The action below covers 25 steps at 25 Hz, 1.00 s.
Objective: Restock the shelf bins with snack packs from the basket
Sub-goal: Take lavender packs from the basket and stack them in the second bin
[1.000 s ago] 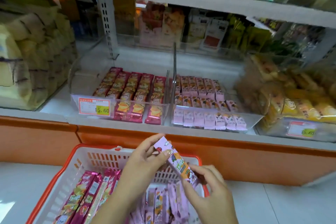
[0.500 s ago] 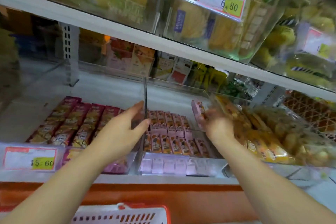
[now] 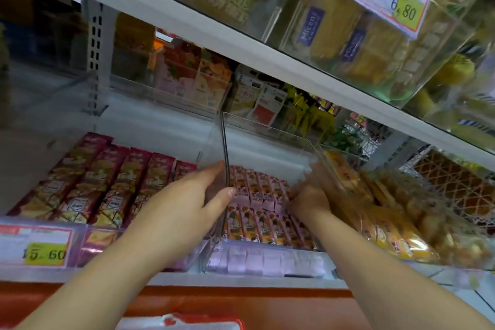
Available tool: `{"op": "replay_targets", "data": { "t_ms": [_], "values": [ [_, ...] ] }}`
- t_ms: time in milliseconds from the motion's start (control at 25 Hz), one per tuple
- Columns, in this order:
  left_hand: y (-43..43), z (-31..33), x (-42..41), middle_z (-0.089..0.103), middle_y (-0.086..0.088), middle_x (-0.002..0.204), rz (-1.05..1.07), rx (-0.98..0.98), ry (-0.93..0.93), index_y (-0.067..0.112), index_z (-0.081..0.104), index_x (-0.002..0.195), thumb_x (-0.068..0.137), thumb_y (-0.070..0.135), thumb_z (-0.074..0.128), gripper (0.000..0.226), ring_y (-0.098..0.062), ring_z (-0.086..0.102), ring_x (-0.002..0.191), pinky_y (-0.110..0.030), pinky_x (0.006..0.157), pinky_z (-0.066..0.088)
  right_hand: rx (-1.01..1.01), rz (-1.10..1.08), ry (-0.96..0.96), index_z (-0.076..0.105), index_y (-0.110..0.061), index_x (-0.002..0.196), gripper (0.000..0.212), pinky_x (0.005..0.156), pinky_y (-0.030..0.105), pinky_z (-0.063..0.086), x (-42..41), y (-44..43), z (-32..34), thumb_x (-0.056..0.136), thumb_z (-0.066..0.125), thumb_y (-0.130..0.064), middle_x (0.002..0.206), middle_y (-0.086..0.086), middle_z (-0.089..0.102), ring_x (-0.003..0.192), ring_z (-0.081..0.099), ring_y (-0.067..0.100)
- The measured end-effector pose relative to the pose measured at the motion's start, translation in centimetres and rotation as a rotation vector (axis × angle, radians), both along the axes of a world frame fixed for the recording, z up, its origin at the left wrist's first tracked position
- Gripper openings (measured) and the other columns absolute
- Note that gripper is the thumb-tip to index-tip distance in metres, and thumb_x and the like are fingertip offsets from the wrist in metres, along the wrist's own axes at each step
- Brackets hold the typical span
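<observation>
My left hand (image 3: 184,203) lay straight-fingered against the clear plastic bin divider (image 3: 224,142), and my blurred right hand (image 3: 308,199), its fingers' grasp impossible to tell, might have shoved the small pink snack packs (image 3: 257,190) crooked.

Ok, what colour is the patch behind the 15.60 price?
The patch is yellow, seen best in the head view.

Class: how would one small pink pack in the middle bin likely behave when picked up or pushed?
Probably light: the pink packs are small and slim. Their glossy wrappers look slippery, so a pushed pack may slide over its neighbours. Packed in tight rows, one likely shifts the others.
</observation>
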State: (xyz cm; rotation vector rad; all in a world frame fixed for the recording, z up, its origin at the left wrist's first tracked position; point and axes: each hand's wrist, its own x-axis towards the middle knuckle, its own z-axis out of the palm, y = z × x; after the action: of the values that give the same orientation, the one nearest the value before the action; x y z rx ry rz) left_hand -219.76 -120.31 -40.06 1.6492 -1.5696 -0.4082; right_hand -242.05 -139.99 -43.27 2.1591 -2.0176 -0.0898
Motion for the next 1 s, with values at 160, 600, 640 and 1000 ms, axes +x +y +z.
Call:
{"op": "replay_targets", "data": {
  "t_ms": [160,600,640,1000],
  "values": [
    [0.0,0.0,0.0,0.041,0.016,0.147,-0.011,-0.012,0.004,0.043,0.025,0.146,0.093,0.054,0.04,0.056,-0.007,0.042,0.132,-0.026,0.102,0.039,0.123,0.004,0.1,0.061,-0.01,0.12,0.029,0.091,0.03,0.051,0.2,0.4,0.0,0.098,0.043,-0.014,0.124,0.01,0.061,0.112,0.059,0.025],
    [8.6,-2.3,-1.8,0.063,0.021,0.114,0.218,-0.41,0.351,0.03,0.064,0.117,0.091,0.022,0.058,0.027,0.006,0.058,0.103,-0.005,0.085,0.043,-0.374,0.336,-1.296,0.061,-0.032,0.113,0.031,0.081,0.022,0.047,0.3,19.2,3.7,0.095,0.048,-0.011,0.102,-0.009,0.064,0.094,0.06,0.007],
    [10.4,-4.3,-2.5,0.066,0.019,0.109,0.253,-0.367,0.399,0.028,0.066,0.112,0.089,0.021,0.057,0.026,0.004,0.061,0.099,-0.006,0.082,0.044,-0.329,0.379,-1.395,0.062,-0.034,0.108,0.031,0.08,0.019,0.047,0.6,21.9,1.4,0.093,0.049,-0.01,0.097,-0.01,0.064,0.091,0.06,0.006],
    [23.2,-25.9,-4.7,0.066,-0.007,0.115,0.233,0.859,0.408,0.022,0.049,0.136,0.098,0.016,0.043,0.039,-0.007,0.055,0.059,-0.019,0.056,0.048,0.831,0.101,-0.597,0.058,-0.024,0.118,0.035,0.09,0.029,0.044,0.0,33.8,-26.9,0.089,0.048,-0.006,0.115,0.006,0.055,0.117,0.053,0.028]
  ]
}}
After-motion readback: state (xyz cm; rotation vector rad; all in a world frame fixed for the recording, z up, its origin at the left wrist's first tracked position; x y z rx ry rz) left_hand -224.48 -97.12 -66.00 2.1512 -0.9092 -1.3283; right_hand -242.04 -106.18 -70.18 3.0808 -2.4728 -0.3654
